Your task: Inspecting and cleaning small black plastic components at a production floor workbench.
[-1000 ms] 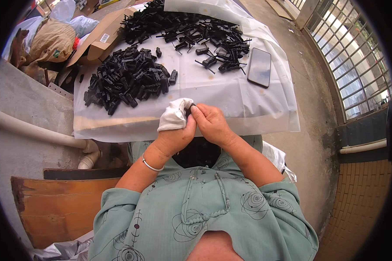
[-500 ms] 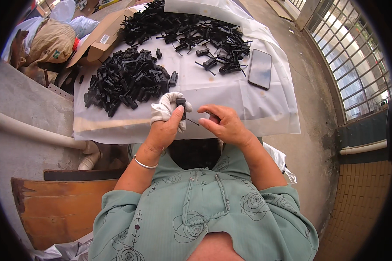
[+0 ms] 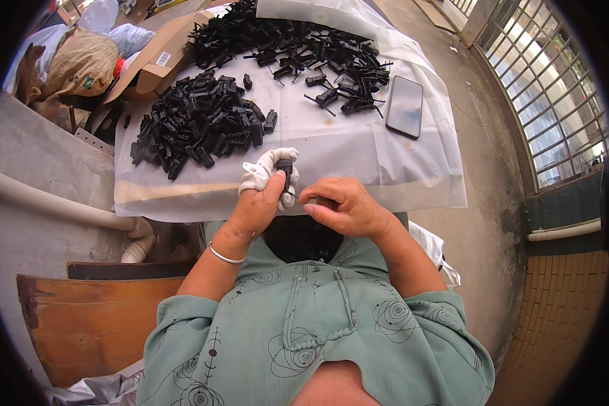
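Note:
My left hand (image 3: 260, 193), its fingers covered in white glove cloth and its thumb bare, is closed around a small black plastic part (image 3: 286, 168). The part stands roughly upright, thumb pressed on its near side. A thin black stem (image 3: 294, 195) sticks out of its lower end toward the right. My right hand (image 3: 345, 203) is bare and curled, thumb and forefinger drawn together at the stem's tip; their exact contact is hard to see. Beyond my left hand lies a pile of black plastic parts (image 3: 196, 125) without visible stems. Farther back spreads a heap of stemmed parts (image 3: 298, 51).
White plastic sheeting (image 3: 358, 155) covers the table. A phone (image 3: 404, 107) lies on its right side. An opened cardboard box (image 3: 145, 68) stands at the back left, beside several bags (image 3: 88, 64). A barred window (image 3: 548, 88) is to the right; a pipe (image 3: 61, 203) runs along the left.
My right hand has moved left to the stem, its thumb and forefinger closing together. My left hand has shifted slightly right with the black plastic part.

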The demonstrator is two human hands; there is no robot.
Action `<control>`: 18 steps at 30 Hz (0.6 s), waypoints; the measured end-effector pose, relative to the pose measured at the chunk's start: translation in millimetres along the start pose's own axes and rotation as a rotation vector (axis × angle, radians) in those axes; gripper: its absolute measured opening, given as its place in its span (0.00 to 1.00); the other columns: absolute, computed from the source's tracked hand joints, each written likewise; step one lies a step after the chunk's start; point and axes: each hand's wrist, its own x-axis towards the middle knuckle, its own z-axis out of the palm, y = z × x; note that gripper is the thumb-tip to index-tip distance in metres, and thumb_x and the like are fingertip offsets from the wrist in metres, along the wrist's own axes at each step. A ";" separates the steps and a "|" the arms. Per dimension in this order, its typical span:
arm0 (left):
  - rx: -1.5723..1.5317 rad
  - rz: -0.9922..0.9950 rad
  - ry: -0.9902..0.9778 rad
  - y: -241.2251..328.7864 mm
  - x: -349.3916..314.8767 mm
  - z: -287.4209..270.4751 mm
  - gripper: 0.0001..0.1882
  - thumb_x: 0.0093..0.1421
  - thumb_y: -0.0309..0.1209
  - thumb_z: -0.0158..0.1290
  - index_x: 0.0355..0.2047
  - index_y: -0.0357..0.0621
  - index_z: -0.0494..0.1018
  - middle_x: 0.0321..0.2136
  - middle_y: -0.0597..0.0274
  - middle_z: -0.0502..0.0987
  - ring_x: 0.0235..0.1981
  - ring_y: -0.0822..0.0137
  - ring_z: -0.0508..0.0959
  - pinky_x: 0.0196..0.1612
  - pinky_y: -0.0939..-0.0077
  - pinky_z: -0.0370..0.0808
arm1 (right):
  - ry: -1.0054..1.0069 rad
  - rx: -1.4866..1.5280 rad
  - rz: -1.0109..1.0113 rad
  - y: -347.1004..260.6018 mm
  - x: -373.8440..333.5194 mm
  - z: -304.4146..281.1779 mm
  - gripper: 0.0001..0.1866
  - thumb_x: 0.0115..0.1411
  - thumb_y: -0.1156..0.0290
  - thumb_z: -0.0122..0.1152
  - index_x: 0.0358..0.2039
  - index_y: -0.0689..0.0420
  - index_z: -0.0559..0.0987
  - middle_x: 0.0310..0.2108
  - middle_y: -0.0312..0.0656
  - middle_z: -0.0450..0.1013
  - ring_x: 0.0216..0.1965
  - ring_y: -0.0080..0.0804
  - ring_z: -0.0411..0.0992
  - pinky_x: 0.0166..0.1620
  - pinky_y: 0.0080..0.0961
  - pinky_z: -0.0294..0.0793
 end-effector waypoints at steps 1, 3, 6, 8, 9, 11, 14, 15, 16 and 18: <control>-0.078 -0.008 0.013 0.5 -0.1 -0.4 0.17 0.61 0.25 0.37 0.51 0.41 0.61 0.30 0.66 0.69 0.21 0.82 0.65 0.23 0.89 0.65 | -0.018 0.011 0.066 -3.0 -0.1 -0.4 0.05 0.51 0.75 0.60 0.29 0.60 0.75 0.22 0.43 0.71 0.22 0.37 0.69 0.27 0.28 0.69; -0.090 0.008 0.021 1.6 -0.3 0.5 0.17 0.61 0.25 0.37 0.50 0.41 0.61 0.30 0.66 0.69 0.21 0.81 0.65 0.23 0.89 0.65 | 0.070 -0.057 0.036 2.9 -0.7 5.3 0.05 0.50 0.76 0.61 0.29 0.60 0.76 0.20 0.41 0.69 0.20 0.32 0.67 0.24 0.25 0.66; -0.107 -0.001 0.011 2.2 -0.7 2.0 0.17 0.60 0.24 0.37 0.50 0.40 0.62 0.29 0.66 0.69 0.21 0.81 0.66 0.23 0.88 0.65 | 0.219 -0.167 -0.085 16.9 -1.7 10.8 0.06 0.49 0.77 0.63 0.29 0.59 0.76 0.18 0.38 0.66 0.17 0.27 0.63 0.22 0.21 0.62; -0.112 -0.027 -0.005 5.2 -1.8 3.9 0.17 0.59 0.24 0.38 0.49 0.40 0.62 0.29 0.66 0.69 0.21 0.80 0.66 0.23 0.88 0.65 | 0.278 -0.208 -0.174 19.7 0.5 10.4 0.06 0.49 0.76 0.63 0.28 0.59 0.76 0.18 0.38 0.65 0.17 0.26 0.62 0.21 0.20 0.61; -0.127 -0.071 -0.048 9.9 -3.5 6.6 0.17 0.58 0.24 0.38 0.49 0.40 0.63 0.29 0.65 0.69 0.21 0.80 0.66 0.23 0.87 0.65 | 0.318 -0.208 -0.193 19.2 2.1 9.4 0.06 0.49 0.76 0.64 0.27 0.59 0.75 0.18 0.37 0.64 0.16 0.26 0.61 0.21 0.20 0.61; -0.144 -0.115 -0.090 11.5 -5.6 8.0 0.17 0.58 0.24 0.39 0.49 0.39 0.63 0.29 0.65 0.69 0.20 0.80 0.65 0.23 0.87 0.65 | 0.357 -0.207 -0.211 16.8 2.8 9.3 0.07 0.49 0.75 0.65 0.26 0.59 0.74 0.17 0.37 0.63 0.16 0.26 0.60 0.20 0.20 0.60; -0.187 -0.167 -0.291 17.4 -10.8 12.7 0.17 0.58 0.27 0.41 0.48 0.38 0.63 0.28 0.65 0.69 0.19 0.80 0.65 0.21 0.86 0.64 | 0.439 -0.152 -0.210 15.0 8.4 13.0 0.08 0.49 0.75 0.65 0.25 0.59 0.72 0.17 0.36 0.62 0.16 0.24 0.59 0.20 0.19 0.59; -0.187 -0.169 -0.292 16.3 -12.3 12.9 0.17 0.58 0.27 0.41 0.48 0.38 0.63 0.28 0.65 0.69 0.19 0.80 0.65 0.21 0.86 0.64 | 0.484 -0.128 -0.125 15.4 13.0 16.6 0.09 0.50 0.75 0.65 0.25 0.59 0.71 0.17 0.36 0.62 0.16 0.23 0.58 0.20 0.19 0.59; -0.181 -0.162 -0.285 14.9 -13.4 12.9 0.18 0.59 0.30 0.42 0.49 0.39 0.61 0.28 0.65 0.69 0.19 0.80 0.64 0.20 0.87 0.62 | 0.528 -0.104 -0.040 15.5 15.4 18.9 0.09 0.50 0.74 0.64 0.24 0.60 0.70 0.17 0.36 0.62 0.16 0.22 0.58 0.20 0.19 0.59; -0.175 -0.154 -0.279 13.1 -14.3 13.2 0.19 0.59 0.33 0.44 0.49 0.39 0.60 0.29 0.64 0.69 0.19 0.80 0.64 0.19 0.88 0.61 | 0.493 -0.089 -0.015 14.0 14.7 20.5 0.09 0.51 0.74 0.64 0.24 0.60 0.70 0.17 0.35 0.63 0.16 0.21 0.57 0.20 0.19 0.59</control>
